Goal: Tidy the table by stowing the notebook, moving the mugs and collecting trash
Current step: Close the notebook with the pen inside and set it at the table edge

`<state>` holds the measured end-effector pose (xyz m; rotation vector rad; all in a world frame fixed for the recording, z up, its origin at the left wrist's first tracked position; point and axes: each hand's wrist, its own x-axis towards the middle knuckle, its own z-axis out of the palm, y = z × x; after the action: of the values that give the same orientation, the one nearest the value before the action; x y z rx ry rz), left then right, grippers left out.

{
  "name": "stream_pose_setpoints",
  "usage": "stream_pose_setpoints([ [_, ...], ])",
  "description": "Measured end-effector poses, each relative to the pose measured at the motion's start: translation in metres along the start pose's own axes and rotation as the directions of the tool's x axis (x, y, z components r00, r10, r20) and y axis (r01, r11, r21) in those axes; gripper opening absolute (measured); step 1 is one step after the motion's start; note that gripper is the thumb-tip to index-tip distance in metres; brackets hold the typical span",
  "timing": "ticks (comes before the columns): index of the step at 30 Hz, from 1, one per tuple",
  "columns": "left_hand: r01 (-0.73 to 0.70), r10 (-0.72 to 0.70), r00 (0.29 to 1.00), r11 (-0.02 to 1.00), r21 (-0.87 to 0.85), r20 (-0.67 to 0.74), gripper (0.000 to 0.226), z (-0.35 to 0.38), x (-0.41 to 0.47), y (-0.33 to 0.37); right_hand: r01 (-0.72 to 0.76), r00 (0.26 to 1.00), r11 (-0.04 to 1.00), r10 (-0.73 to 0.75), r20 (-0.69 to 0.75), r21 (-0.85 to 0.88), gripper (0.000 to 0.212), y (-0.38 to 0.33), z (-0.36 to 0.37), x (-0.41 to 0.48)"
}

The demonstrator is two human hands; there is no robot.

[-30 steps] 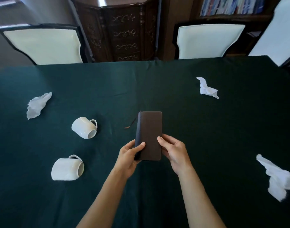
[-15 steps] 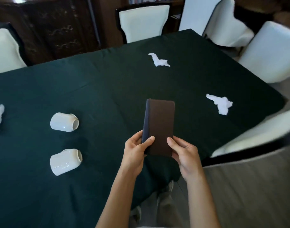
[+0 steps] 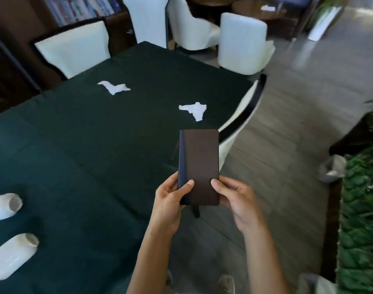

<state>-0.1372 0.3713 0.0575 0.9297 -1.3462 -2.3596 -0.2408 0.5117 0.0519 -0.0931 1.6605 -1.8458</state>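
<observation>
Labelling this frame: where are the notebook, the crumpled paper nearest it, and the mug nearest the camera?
Notebook (image 3: pixel 199 166), head view, middle of brown cover.
Crumpled paper (image 3: pixel 194 110), head view, its white centre.
Nearest mug (image 3: pixel 11 256), head view, its side wall.

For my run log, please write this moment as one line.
held: closed brown rectangular notebook | left hand: grips it | right hand: grips it | dark green tablecloth: two white mugs lying, two crumpled white papers
</observation>
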Motion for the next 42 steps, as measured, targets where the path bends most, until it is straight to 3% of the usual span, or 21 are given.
stream_pose_setpoints([
  [9,0.078,-0.095,0.983,0.991,0.108,0.156,0.035,0.154,-0.003,-0.070,0.013,0.987,0.999,-0.008,-0.164,0.032,0.012,-0.031,-0.171,-0.029],
  [16,0.106,-0.162,0.954,0.970,0.220,0.252,0.033,0.251,0.003,-0.103,0.056,0.959,0.996,-0.034,-0.280,0.070,0.022,-0.050,-0.267,-0.047],
  [29,0.091,-0.249,0.866,0.931,0.352,0.434,0.039,0.369,0.070,-0.134,0.129,0.864,0.977,-0.026,-0.502,0.170,0.025,-0.077,-0.368,-0.013],
  [42,0.076,-0.264,0.803,0.935,0.347,0.535,0.043,0.490,0.224,-0.081,0.212,0.836,0.970,-0.118,-0.537,0.116,0.028,-0.178,-0.431,0.126],
])
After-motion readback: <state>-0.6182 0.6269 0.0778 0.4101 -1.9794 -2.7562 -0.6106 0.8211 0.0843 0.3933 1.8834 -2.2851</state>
